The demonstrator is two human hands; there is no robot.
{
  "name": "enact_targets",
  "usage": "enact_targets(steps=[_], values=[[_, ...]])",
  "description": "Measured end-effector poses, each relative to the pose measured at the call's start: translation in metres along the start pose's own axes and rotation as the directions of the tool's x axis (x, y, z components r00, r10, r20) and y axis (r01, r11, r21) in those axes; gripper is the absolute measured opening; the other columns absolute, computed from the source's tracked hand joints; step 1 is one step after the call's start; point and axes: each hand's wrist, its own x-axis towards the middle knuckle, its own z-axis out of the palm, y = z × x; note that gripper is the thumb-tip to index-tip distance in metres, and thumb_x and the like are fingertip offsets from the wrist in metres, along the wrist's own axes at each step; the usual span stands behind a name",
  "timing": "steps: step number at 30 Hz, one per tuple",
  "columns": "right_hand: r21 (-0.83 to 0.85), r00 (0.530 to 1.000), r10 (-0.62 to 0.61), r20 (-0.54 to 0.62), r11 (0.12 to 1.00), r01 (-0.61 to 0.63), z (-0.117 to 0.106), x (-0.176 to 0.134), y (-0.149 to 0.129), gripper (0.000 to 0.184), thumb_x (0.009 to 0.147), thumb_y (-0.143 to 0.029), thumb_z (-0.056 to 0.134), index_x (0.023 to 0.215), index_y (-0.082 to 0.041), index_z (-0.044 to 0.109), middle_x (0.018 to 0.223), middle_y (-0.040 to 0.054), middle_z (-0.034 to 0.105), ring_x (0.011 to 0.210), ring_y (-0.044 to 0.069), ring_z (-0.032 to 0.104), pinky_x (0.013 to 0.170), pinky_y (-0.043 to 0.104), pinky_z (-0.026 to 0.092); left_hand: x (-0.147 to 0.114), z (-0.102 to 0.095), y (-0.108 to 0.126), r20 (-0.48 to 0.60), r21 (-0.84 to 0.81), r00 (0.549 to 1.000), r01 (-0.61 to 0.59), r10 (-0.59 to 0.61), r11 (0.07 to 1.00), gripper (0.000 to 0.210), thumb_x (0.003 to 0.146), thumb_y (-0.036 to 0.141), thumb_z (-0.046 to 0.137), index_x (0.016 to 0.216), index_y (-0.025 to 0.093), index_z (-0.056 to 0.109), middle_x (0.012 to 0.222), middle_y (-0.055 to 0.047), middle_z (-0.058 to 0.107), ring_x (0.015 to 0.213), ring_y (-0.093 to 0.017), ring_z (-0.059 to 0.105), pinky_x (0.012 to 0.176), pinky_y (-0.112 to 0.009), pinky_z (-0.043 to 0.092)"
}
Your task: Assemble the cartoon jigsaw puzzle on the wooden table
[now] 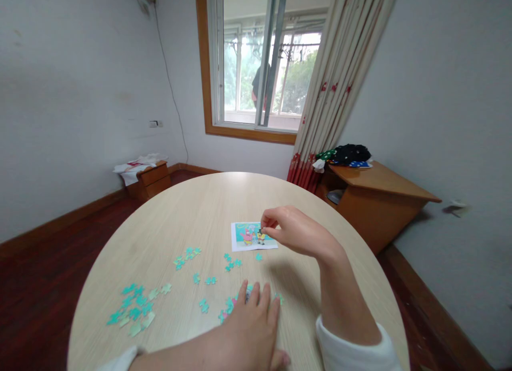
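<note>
My left hand (pixel 256 320) lies flat with its fingers spread over a cluster of jigsaw puzzle pieces (pixel 229 306) in teal and pink, hiding most of it. Above the right part of a printed picture card (pixel 240 247) hovers my right hand (pixel 294 230), thumb and fingertips pinched together. A tiny dark spot shows at those fingertips; I cannot tell whether it is a held piece or part of the print. The card shows cartoon figures on a teal ground. Just below it lies a single teal piece (pixel 259 257).
Loose teal and pale green pieces (pixel 136 301) lie at the left of the round wooden table (pixel 240 187), with several more toward the middle (pixel 233 264). Beyond the table stand a low cabinet (pixel 154 179) and a desk piled with clothes (pixel 352 154). A person (pixel 256 86) is outside the window.
</note>
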Motion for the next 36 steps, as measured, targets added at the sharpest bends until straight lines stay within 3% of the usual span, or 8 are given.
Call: enact_targets(steps=[3,6,13,19,26,31,33,36], values=[[-0.008,1.000,0.005,0.017,1.000,-0.005,-0.001,0.000,0.003,0.011,0.077,-0.016,0.057,0.073,-0.014,0.067,0.071,0.0056,0.068,0.063,0.012,0.057,0.058,0.021,0.037,-0.008,0.048,-0.007,0.002,-0.026,1.000,0.013,-0.013,1.000,0.076,0.085,0.062,0.033,0.143,0.013,0.030,0.145,-0.024,0.028,0.134,-0.040,0.025,0.103,-0.062,0.024],[-0.008,1.000,-0.003,0.018,1.000,0.003,-0.002,0.000,0.005,0.011,0.077,-0.016,0.057,0.073,-0.014,0.067,0.072,0.0056,0.068,0.064,0.012,0.057,0.059,0.021,0.037,-0.012,0.071,-0.016,-0.015,-0.084,0.999,0.031,-0.032,0.996,0.082,0.083,0.067,0.029,0.146,0.015,0.021,0.148,-0.023,0.017,0.137,-0.040,0.015,0.104,-0.065,0.018],[-0.006,1.000,0.006,0.013,1.000,-0.006,-0.006,-0.004,0.002,0.013,0.077,-0.015,0.055,0.074,-0.014,0.068,0.072,0.0065,0.069,0.064,0.013,0.058,0.059,0.021,0.038,0.001,0.055,-0.027,-0.025,-0.187,0.993,0.111,-0.118,0.976,0.074,0.087,0.062,0.025,0.146,0.017,0.021,0.150,-0.019,0.011,0.139,-0.034,0.006,0.110,-0.058,0.008],[-0.001,1.000,0.009,0.006,1.000,-0.009,-0.006,-0.002,0.002,0.013,0.077,-0.014,0.055,0.072,-0.014,0.067,0.073,0.0063,0.069,0.065,0.013,0.059,0.059,0.021,0.038,0.028,0.054,-0.058,-0.083,-0.125,0.983,0.153,-0.164,0.980,0.073,0.089,0.061,0.020,0.146,0.016,0.021,0.151,-0.020,0.012,0.139,-0.032,0.005,0.111,-0.057,0.007],[0.065,1.000,0.016,0.008,0.998,-0.017,-0.003,0.005,0.012,0.012,0.075,-0.012,0.055,0.068,-0.014,0.065,0.073,0.0054,0.068,0.067,0.013,0.059,0.060,0.021,0.039,0.054,0.051,-0.090,-0.139,-0.046,0.983,0.112,-0.117,0.993,0.069,0.089,0.059,0.022,0.145,0.017,0.024,0.151,-0.018,0.017,0.140,-0.030,0.007,0.111,-0.054,0.008],[0.330,0.997,0.070,0.025,0.941,-0.075,0.036,0.039,0.052,0.009,0.075,-0.013,0.055,0.078,-0.013,0.064,0.076,0.0043,0.068,0.067,0.012,0.059,0.057,0.019,0.040,0.063,0.051,-0.101,-0.173,0.003,0.978,0.115,-0.113,0.993,0.068,0.090,0.057,0.024,0.145,0.017,0.024,0.151,-0.019,0.018,0.140,-0.030,0.011,0.111,-0.052,0.010],[0.329,0.981,0.191,0.017,0.926,-0.186,0.060,0.055,0.071,0.008,0.075,-0.012,0.055,0.076,-0.012,0.063,0.074,0.0043,0.067,0.066,0.011,0.058,0.057,0.019,0.038,0.063,0.052,-0.101,-0.206,0.017,0.972,0.116,-0.110,0.993,0.066,0.091,0.055,0.024,0.144,0.017,0.025,0.150,-0.018,0.020,0.140,-0.029,0.012,0.111,-0.052,0.011],[0.234,0.954,0.276,0.118,0.926,-0.297,0.094,0.069,0.096,0.008,0.074,-0.010,0.055,0.072,-0.012,0.063,0.070,0.0034,0.066,0.065,0.011,0.055,0.058,0.020,0.036,0.062,0.052,-0.099,-0.289,0.032,0.947,0.160,-0.144,0.987,0.064,0.091,0.054,0.026,0.142,0.016,0.031,0.150,-0.017,0.025,0.140,-0.028,0.014,0.111,-0.050,0.013]])
